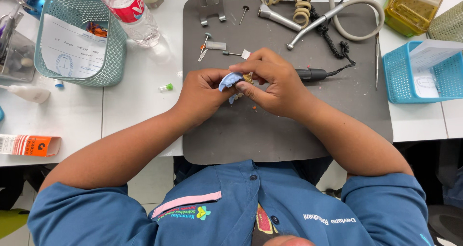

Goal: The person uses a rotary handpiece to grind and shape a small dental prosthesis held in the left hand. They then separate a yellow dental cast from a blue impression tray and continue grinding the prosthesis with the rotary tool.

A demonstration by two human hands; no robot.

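We hold the small blue piece (230, 80) with the fingers of our left hand (202, 95) and right hand (271, 84) clenched on it, above the middle of the grey mat (289, 125) on the desk (140, 82), and the work on it looks unfinished.

Left hand (201, 92) and right hand (272, 82) together, fingers pinched, forearms converging

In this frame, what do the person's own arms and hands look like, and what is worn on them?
Both hands are bare, with no gloves, rings or watch showing on the left hand or right hand. The forearms are uncovered. Short blue sleeves of a work shirt end near the elbows; the shirt has a pink chest stripe and dark buttons.
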